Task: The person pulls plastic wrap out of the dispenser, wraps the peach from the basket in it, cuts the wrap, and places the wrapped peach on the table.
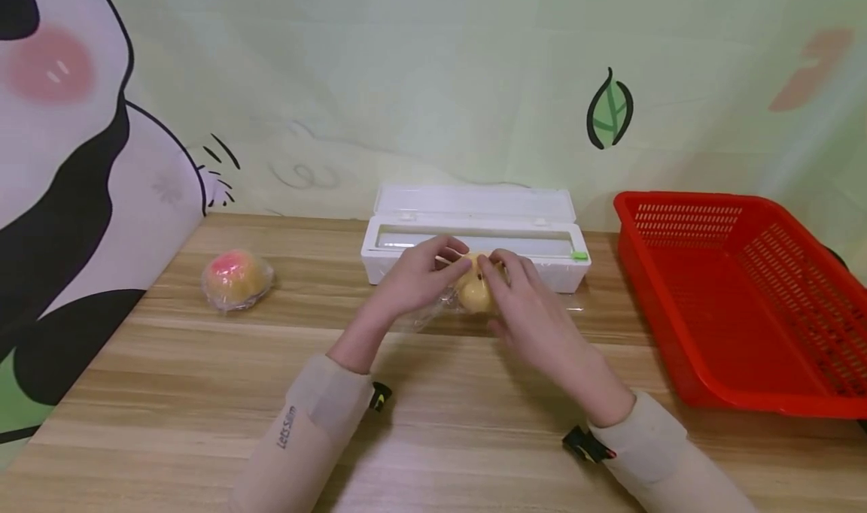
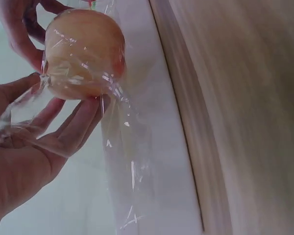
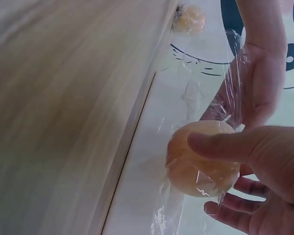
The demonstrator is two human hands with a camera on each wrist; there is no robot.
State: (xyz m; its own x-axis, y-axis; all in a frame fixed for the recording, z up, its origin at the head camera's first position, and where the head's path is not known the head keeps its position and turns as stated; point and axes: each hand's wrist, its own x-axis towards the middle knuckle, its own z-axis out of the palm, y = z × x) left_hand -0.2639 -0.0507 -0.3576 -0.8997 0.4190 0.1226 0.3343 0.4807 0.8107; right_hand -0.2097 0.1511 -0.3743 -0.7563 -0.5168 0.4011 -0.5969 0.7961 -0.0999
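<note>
While right wrist view, unlike left, shows wrapped peach [image 3: 191,20], both hands [image 1: 420,276] [image 1: 535,314] clasp fruit [image 3: 188,169].

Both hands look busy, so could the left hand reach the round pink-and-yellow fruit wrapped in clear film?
Probably yes: only wooden tabletop separates the left hand from the pink-and-yellow fruit, though it's handling a round yellowish fruit.

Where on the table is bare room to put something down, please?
Bare wood lies between the wrapped fruit and the white box, and between the two sleeves. It is crowded before the box: left hand and right hand hold a second fruit with film there.
</note>
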